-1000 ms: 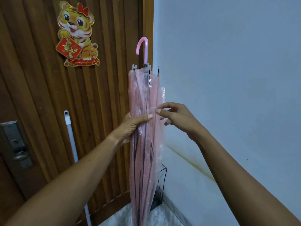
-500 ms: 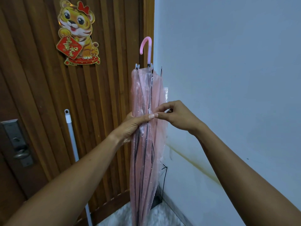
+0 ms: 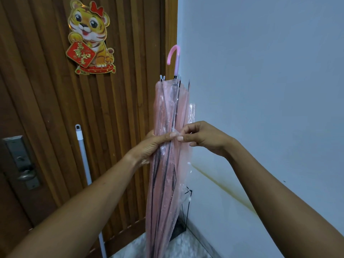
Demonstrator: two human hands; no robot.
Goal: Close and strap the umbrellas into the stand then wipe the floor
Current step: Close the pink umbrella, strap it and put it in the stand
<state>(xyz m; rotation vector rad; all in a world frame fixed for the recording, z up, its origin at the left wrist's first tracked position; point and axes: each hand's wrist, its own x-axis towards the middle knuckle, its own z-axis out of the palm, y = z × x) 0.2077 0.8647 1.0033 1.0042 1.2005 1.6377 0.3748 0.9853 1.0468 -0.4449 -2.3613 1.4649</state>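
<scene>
A folded pink see-through umbrella stands upright in the middle of the view, its curved pink handle at the top. My left hand wraps around the folded canopy from the left, thumb across the front. My right hand pinches the thin clear strap at the canopy's middle, fingertips touching my left thumb. Behind the umbrella, low in the corner, a black wire umbrella stand shows in part. The umbrella's tip is out of view below.
A slatted wooden door with a tiger sticker and a metal lock plate fills the left. A white mop pole leans on the door. A pale wall is on the right; marbled floor shows below.
My right hand has closed its fingers on the strap and drawn it against my left thumb. The umbrella has stayed upright with only a slight shift.
</scene>
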